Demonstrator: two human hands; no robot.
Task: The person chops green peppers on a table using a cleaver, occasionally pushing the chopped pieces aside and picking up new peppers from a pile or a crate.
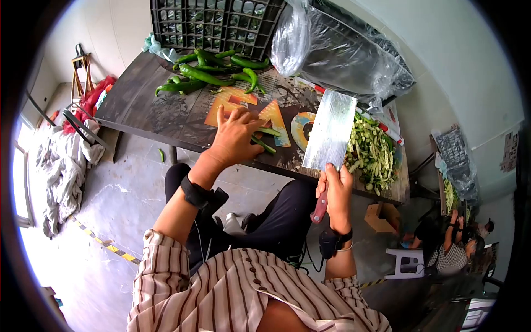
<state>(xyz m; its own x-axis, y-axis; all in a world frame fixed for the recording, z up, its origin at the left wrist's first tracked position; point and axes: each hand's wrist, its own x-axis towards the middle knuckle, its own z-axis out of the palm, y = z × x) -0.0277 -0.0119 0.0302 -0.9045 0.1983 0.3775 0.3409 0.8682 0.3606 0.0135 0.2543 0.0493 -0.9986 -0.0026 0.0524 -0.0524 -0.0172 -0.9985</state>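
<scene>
My left hand is at the table's near edge, its fingers curved over cut green pepper pieces that show at its right side. In my right hand is the dark red handle of a cleaver, whose broad wet blade points up and away over the table. Sliced green pepper lies heaped just right of the blade. Whole green peppers are piled farther back on the table, beyond my left hand. Colourful printed shapes show on the tabletop between my hands.
A black plastic crate stands behind the whole peppers on the dark table. Clear plastic covers a dark container at the back right. At far right are a cardboard box, a white stool and another person.
</scene>
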